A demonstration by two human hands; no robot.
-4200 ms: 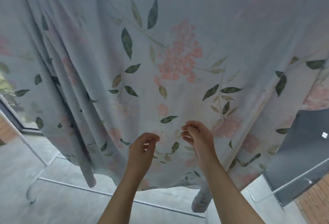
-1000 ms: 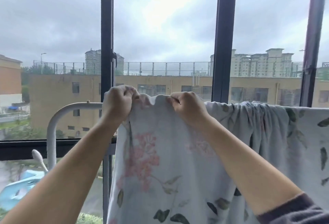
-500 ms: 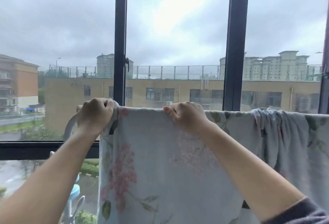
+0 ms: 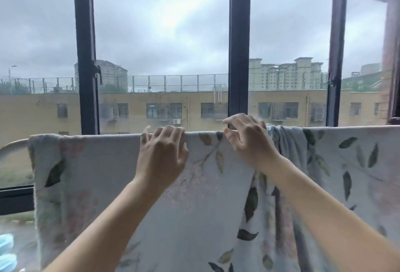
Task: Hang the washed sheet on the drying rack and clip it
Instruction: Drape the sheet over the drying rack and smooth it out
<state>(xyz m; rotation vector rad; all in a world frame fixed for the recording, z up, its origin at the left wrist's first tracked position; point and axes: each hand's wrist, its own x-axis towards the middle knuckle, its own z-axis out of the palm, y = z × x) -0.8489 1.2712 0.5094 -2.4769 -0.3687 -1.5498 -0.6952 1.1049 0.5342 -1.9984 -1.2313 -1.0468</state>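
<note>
A sheet (image 4: 108, 185) hides the rack (image 4: 10, 145) except its left end. The left hand (image 4: 161, 157) rests spread on top; the right hand (image 4: 249, 142) is loosely spread, its contact lost in blur.

Both your arms show, bare-handed.

Left hand (image 4: 161, 154): knuckles rise as rounded bumps, tendon ridges fan across its back, and faint creases mark the wrist.

Right hand (image 4: 251, 144): knuckles show likewise and the fingers are slim. Nail detail is too blurred to read.

Left forearm (image 4: 108, 224) and right forearm (image 4: 324, 217): uncovered down to the frame edge, slender and smooth, widening toward you. Blur softens both near the bottom.
</note>
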